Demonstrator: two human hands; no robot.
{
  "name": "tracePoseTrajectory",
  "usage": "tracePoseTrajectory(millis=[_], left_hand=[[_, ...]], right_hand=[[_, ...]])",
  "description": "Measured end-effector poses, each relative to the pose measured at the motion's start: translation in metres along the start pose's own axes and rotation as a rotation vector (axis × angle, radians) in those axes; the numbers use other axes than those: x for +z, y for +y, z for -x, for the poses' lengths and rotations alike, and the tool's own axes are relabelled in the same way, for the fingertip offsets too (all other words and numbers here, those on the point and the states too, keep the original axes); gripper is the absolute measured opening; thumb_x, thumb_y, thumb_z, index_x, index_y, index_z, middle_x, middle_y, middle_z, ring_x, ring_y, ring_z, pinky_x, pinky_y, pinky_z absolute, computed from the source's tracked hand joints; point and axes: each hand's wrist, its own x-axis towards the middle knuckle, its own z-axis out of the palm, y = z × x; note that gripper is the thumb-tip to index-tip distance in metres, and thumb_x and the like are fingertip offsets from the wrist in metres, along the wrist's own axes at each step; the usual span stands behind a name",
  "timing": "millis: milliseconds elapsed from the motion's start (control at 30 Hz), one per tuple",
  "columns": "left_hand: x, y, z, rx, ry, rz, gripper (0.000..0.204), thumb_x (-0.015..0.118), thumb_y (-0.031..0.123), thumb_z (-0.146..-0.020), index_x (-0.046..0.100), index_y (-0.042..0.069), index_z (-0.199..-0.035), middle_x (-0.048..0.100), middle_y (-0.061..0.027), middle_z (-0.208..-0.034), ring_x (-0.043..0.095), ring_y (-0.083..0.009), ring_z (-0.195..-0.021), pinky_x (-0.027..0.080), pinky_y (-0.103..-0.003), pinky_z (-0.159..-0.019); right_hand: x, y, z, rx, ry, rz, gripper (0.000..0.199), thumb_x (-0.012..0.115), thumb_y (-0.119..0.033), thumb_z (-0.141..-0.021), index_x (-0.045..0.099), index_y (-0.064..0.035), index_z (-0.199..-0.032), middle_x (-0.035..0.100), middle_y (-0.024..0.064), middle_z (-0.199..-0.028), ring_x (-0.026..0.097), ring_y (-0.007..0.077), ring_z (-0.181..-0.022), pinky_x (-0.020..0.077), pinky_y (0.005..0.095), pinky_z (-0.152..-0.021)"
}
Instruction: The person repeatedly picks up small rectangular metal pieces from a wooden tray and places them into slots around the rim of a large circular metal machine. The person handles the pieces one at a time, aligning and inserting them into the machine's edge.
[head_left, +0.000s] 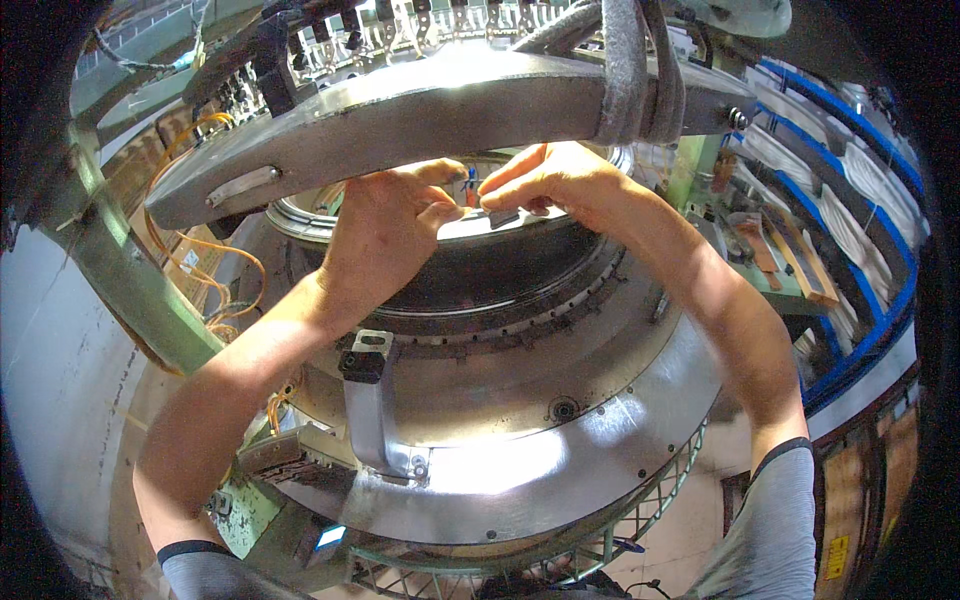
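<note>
Both my hands are at the rim of a dark, round machine cylinder [480,280], under a thick curved metal beam [450,110]. My left hand [385,220] is at the rim's left side, thumb and forefinger apart with no object visible between them; its other fingers are mostly hidden. Facing it across a small gap, my right hand [565,185] has its fingers bent together. A small flat grey piece [503,217] shows just under these fingers, seemingly gripped by them. Its kind is too small to tell. Between the hands, a small blue and red item [471,183] appears beyond the rim.
A wide metal ring [530,460] surrounds the cylinder, with an upright bracket [370,400] at front left. Grey straps [625,80] hang over the beam. Orange cables [205,270] loop at left beside a green post [140,260]. Blue-edged racks [850,210] stand right, near a tool-strewn bench [765,250].
</note>
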Motion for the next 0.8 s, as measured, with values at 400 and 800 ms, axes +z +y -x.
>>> tracePoseTrajectory(millis=[400, 800], left_hand=[[0.003, -0.017, -0.022, 0.642, -0.138, -0.585, 0.017, 0.068, -0.005, -0.072, 0.060, 0.006, -0.082, 0.058, -0.0091, -0.081, 0.061, -0.0317, -0.084, 0.053, -0.044, -0.073], [0.003, -0.020, -0.023, 0.645, -0.164, -0.606, 0.020, 0.067, -0.004, -0.072, 0.063, 0.008, -0.087, 0.059, -0.0087, -0.085, 0.065, -0.0296, -0.089, 0.057, -0.042, -0.076]], right_hand=[[0.008, -0.001, -0.007, 0.117, -0.067, 0.080, 0.018, 0.085, -0.012, -0.075, 0.083, -0.0040, -0.090, 0.072, 0.0007, -0.073, 0.054, 0.0070, -0.061, 0.0387, 0.0246, -0.056], [0.005, 0.004, -0.011, 0.096, -0.044, 0.106, 0.024, 0.090, -0.017, -0.069, 0.085, -0.0045, -0.089, 0.072, 0.0013, -0.070, 0.052, 0.0088, -0.056, 0.0392, 0.0280, -0.050]])
